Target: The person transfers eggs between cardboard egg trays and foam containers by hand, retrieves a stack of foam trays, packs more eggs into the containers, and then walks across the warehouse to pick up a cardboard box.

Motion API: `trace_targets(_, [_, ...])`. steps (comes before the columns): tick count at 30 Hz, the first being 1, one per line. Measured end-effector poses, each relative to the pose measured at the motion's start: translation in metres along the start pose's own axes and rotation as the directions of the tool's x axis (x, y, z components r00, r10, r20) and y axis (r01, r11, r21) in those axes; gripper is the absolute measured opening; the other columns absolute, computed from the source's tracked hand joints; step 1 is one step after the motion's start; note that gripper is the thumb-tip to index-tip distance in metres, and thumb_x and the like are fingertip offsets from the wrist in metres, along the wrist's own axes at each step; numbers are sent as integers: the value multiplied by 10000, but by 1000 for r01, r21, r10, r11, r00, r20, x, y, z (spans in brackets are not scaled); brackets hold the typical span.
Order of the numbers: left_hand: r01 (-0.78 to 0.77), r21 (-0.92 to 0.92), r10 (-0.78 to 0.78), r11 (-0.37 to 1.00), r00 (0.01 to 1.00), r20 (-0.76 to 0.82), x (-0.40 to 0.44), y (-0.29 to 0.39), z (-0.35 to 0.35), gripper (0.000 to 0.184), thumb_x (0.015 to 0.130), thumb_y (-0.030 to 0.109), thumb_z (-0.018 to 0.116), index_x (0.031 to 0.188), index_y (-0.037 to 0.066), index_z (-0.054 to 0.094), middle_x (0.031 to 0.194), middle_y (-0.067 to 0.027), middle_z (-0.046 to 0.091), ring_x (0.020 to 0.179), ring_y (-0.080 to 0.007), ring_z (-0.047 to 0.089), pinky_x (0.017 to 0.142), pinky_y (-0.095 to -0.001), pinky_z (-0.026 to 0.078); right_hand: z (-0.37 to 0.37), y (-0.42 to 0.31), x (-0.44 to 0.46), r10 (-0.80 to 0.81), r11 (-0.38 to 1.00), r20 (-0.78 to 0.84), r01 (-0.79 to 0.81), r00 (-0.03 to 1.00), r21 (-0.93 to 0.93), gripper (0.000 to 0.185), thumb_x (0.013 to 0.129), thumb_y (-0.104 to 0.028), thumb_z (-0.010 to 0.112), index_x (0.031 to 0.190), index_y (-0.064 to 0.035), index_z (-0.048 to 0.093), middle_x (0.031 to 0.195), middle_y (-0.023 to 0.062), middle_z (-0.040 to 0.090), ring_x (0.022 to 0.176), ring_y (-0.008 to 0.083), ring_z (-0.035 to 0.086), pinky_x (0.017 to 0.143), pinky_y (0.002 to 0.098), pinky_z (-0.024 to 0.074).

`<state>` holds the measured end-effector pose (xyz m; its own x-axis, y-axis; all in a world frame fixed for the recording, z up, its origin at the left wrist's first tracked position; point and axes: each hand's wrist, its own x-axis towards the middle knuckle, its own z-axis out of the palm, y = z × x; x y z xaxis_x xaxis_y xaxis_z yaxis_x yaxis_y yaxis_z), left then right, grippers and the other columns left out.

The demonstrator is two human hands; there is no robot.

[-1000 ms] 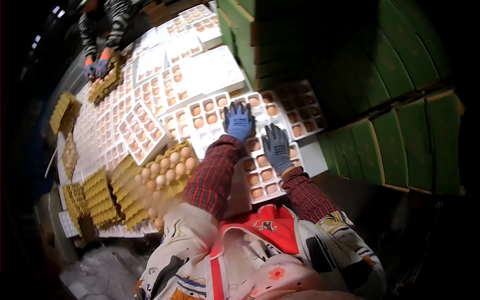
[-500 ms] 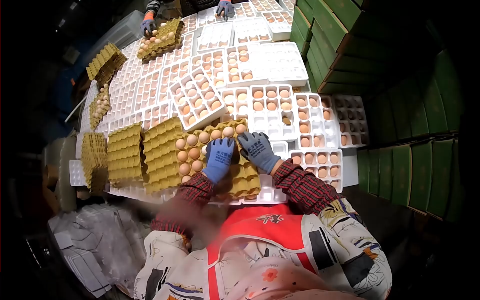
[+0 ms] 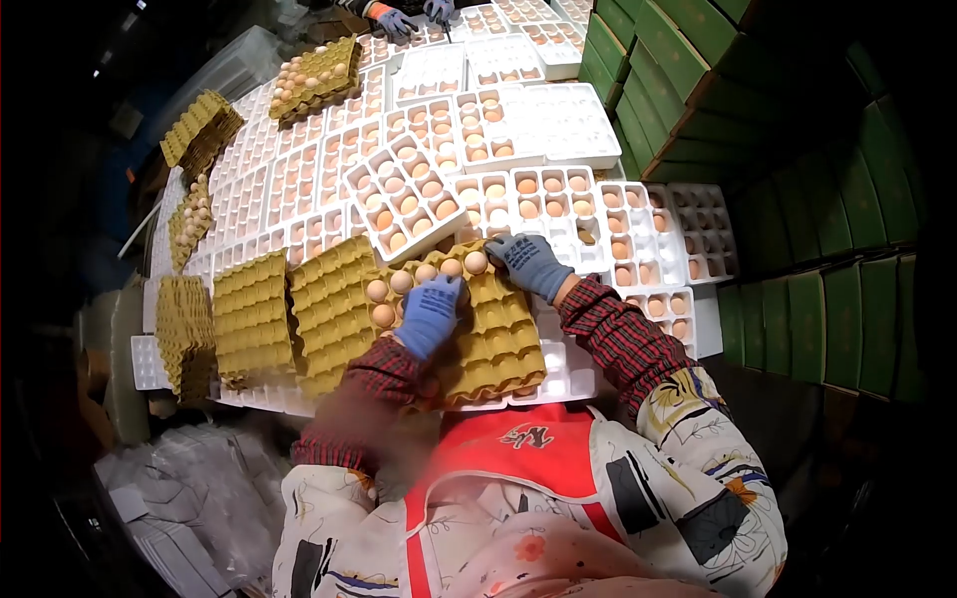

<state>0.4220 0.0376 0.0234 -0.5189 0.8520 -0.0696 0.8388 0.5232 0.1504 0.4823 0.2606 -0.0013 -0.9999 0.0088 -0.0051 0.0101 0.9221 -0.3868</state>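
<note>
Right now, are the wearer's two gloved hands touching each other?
Apart. The head view shows bare tray and an egg between the left hand and the right hand, which is by the far corner.

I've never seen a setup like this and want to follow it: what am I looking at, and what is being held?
There is no robot. The camera sits on a person's head and looks down, so every picture shows the work from above.

The near hands, in gloves, are the wearer's. The left hand is over eggs in a brown tray; whether it holds one is hidden. The right hand touches the tray's far right corner; I can't tell whether it grips.

Around them lie white trays, many with eggs in their cups, and more brown trays. Green boxes are stacked to the right. At the top, another person's gloved hands are partly in view.
</note>
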Motion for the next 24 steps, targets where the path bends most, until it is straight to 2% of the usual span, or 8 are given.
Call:
trace_targets(3, [72, 227, -83, 971, 996, 39, 8, 21, 3, 241, 755, 160, 695, 983, 103, 640, 872, -89, 626, 797, -292, 641, 691, -391, 522, -3, 9, 1, 50, 949, -100, -16, 994, 315, 490, 749, -217, 712, 1218, -117, 610, 1015, 102, 676, 876, 277, 663, 770, 389, 530])
trace_targets(6, [106, -385, -117, 917, 993, -5, -1, -2, -30, 390, 768, 166, 704, 1147, 95, 647, 968, -121, 665, 863, -288, 654, 743, -353, 533, -25, 11, -18, 289, 120, 146, -187, 946, 975, 520, 789, -139, 768, 1280, -66, 613, 1145, 79, 674, 927, 167, 652, 860, 322, 533])
trace_targets(8, [178, -954, -148, 242, 978, 145, -7, -37, -25, 552, 814, 194, 666, 1334, 46, 557, 1202, -99, 644, 1076, -184, 614, 879, -295, 494, -1, 17, -6, 133, 431, -122, 54, 984, 901, 501, 759, -163, 814, 1219, -56, 647, 1240, 95, 595, 1052, 202, 612, 908, 346, 512])
trace_targets(11, [374, -927, -164, -28, 913, 373, -4, -29, -70, 513, 851, 243, 681, 1298, 17, 570, 1141, -53, 646, 900, -145, 614, 816, -274, 495, 23, -19, 15, -20, 997, -163, 32, 986, 70, 340, 793, -253, 671, 1108, -125, 689, 1350, 167, 522, 1177, 327, 559, 915, 445, 495])
trace_targets(14, [-105, -715, 56, 692, 994, -93, 36, -62, -1, 304, 832, 242, 749, 1043, 26, 705, 1051, -84, 675, 914, -199, 646, 815, -314, 503, 34, -56, 28, 54, 879, -58, -75, 997, -471, 325, 861, -169, 583, 1144, -28, 657, 1360, 215, 488, 989, 359, 608, 836, 458, 516])
trace_targets(16, [29, -250, -36, 968, 999, -24, 35, -22, -29, 207, 783, 164, 734, 955, 53, 699, 1130, -132, 597, 957, -315, 625, 785, -383, 521, 27, -46, 24, 128, 987, -24, -130, 991, -98, 353, 833, -165, 637, 1171, -64, 638, 1390, 237, 452, 1022, 389, 617, 848, 474, 522])
trace_targets(19, [208, -44, -212, 977, 970, -122, 50, -31, 22, 159, 814, 133, 662, 968, 96, 680, 1108, -118, 555, 914, -307, 613, 744, -401, 523, 16, -10, -16, 341, 859, -251, -191, 906, 475, 461, 756, -333, 735, 1168, -156, 630, 1323, 233, 488, 1045, 412, 608, 898, 456, 501])
trace_targets(24, [24, 547, -78, 837, 994, 77, 58, 3, -8, 175, 846, 104, 602, 998, 114, 687, 1117, -105, 549, 937, -301, 610, 711, -383, 533, -30, 116, -131, 677, 734, -413, -524, 608, 432, 460, 747, -279, 758, 1139, -71, 636, 1127, 185, 584, 990, 378, 612, 836, 449, 513])
